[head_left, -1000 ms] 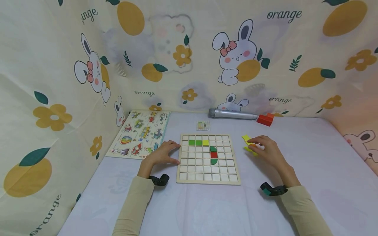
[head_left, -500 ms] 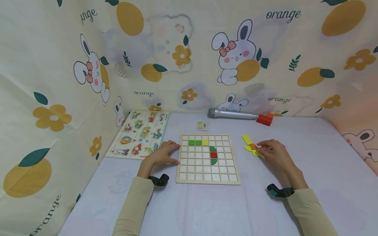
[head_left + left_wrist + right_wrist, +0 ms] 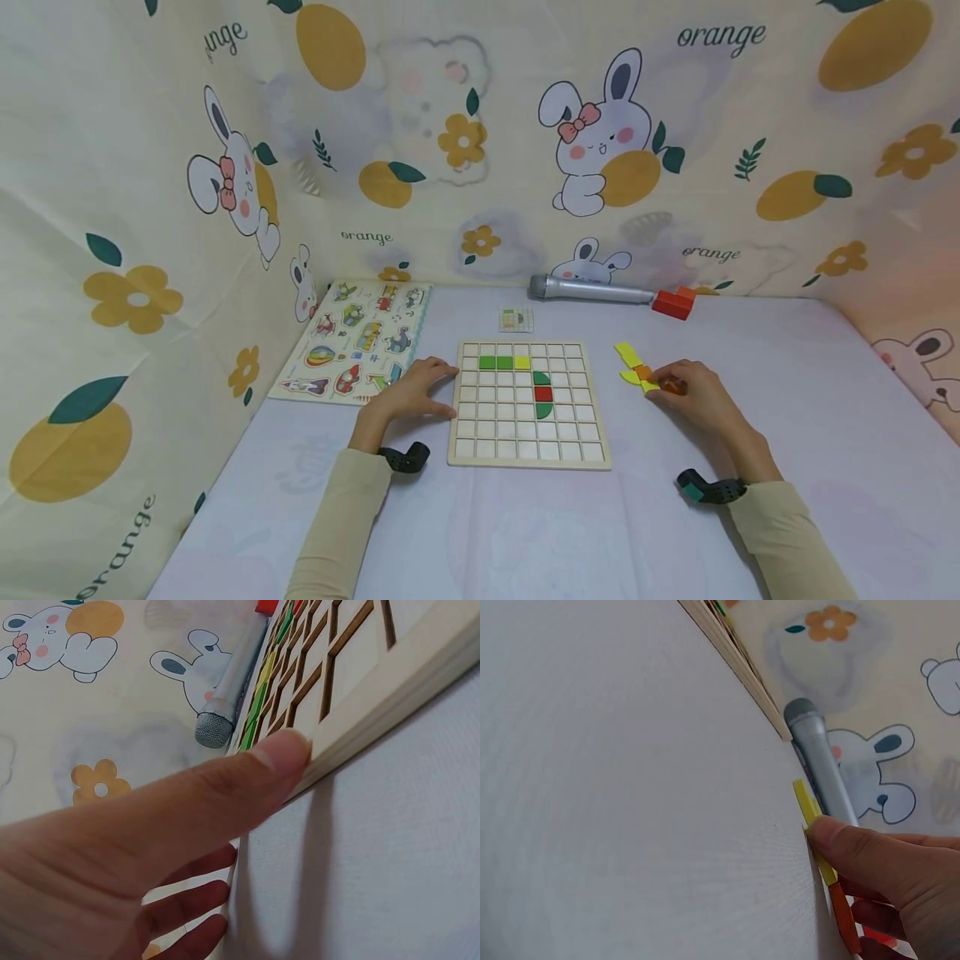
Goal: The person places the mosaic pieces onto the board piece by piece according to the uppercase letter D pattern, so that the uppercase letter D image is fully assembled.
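Note:
A wooden grid board (image 3: 528, 465) lies on the table with green, yellow and red tiles in some of its squares. My left hand (image 3: 408, 390) rests at the board's left edge, thumb and fingers spread; in the left wrist view the thumb (image 3: 281, 754) touches the frame. Right of the board lies a small cluster of yellow and orange tiles. My right hand (image 3: 693, 400) is at this cluster, its thumb and fingers pinching at a yellow tile (image 3: 825, 868). An orange tile (image 3: 844, 919) is beside it, under the curled fingers, partly hidden by them.
A picture board (image 3: 352, 342) with vehicle drawings lies back left. Behind the grid board are a small pattern card (image 3: 516, 320) and a grey microphone (image 3: 592, 289), with red blocks (image 3: 672, 305) at its right end. Patterned cloth (image 3: 487, 125) rises behind the table.
My right hand first drew back to the right from the tiles, then closed in on the yellow one nearest it. An orange tile now shows beneath its fingers. The left hand has not moved.

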A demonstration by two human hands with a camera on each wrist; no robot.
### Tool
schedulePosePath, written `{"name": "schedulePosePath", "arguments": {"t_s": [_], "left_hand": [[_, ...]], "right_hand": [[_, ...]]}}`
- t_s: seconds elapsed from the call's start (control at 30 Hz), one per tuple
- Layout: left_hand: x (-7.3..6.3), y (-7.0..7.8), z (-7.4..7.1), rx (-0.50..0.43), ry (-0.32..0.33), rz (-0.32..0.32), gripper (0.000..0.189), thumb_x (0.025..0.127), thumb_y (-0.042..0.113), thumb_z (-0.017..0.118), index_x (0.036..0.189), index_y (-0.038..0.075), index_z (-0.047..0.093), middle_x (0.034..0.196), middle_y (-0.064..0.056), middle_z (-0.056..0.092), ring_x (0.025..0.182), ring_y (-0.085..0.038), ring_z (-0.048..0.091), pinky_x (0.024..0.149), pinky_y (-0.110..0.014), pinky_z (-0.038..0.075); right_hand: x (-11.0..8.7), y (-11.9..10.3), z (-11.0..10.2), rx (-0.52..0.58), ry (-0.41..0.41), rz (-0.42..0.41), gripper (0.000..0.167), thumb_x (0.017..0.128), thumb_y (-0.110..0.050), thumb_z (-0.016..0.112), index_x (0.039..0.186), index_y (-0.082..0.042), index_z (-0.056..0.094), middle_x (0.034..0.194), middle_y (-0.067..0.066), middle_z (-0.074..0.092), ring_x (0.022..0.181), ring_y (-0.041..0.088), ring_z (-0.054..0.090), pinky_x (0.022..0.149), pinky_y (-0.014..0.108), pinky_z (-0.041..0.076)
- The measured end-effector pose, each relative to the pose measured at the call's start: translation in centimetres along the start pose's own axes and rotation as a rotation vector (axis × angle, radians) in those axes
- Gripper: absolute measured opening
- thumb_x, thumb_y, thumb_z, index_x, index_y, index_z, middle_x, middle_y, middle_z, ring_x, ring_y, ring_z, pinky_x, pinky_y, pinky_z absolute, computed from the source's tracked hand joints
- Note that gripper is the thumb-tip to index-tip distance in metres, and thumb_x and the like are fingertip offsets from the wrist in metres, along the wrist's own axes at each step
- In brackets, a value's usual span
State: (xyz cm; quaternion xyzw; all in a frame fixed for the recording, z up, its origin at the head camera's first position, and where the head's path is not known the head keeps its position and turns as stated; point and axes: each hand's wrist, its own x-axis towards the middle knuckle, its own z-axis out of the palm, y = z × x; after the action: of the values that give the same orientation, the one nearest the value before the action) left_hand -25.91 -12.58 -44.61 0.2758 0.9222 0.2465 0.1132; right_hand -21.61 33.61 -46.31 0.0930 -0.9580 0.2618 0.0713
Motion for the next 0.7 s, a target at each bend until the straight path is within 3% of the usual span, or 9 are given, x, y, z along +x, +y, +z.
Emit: {"name": "schedulePosePath", "arguments": {"t_s": [0.53,0.7], "left_hand": [[0.0,-0.1,0.0,-0.009,0.002,0.012,0.073,0.074,0.036,0.078,0.135,0.008,0.049,0.136,-0.014,0.044,0.128,-0.032,0.037,0.107,-0.047,0.032],[0.0,0.0,0.0,-0.006,-0.002,0.011,0.073,0.074,0.035,0.078,0.135,0.008,0.049,0.137,-0.013,0.043,0.128,-0.031,0.036,0.107,-0.046,0.032]], "right_hand": [[-0.1,-0.4,0.0,0.007,-0.014,-0.018,0.037,0.078,-0.017,0.076,0.112,-0.006,0.066,0.106,0.013,0.057,0.098,0.028,0.047,0.082,0.047,0.047],[0.5,-1.2,0.7,0.008,-0.016,-0.018,0.039,0.082,-0.024,0.073,0.116,-0.008,0.065,0.107,0.013,0.052,0.101,0.029,0.042,0.080,0.045,0.045]]}}
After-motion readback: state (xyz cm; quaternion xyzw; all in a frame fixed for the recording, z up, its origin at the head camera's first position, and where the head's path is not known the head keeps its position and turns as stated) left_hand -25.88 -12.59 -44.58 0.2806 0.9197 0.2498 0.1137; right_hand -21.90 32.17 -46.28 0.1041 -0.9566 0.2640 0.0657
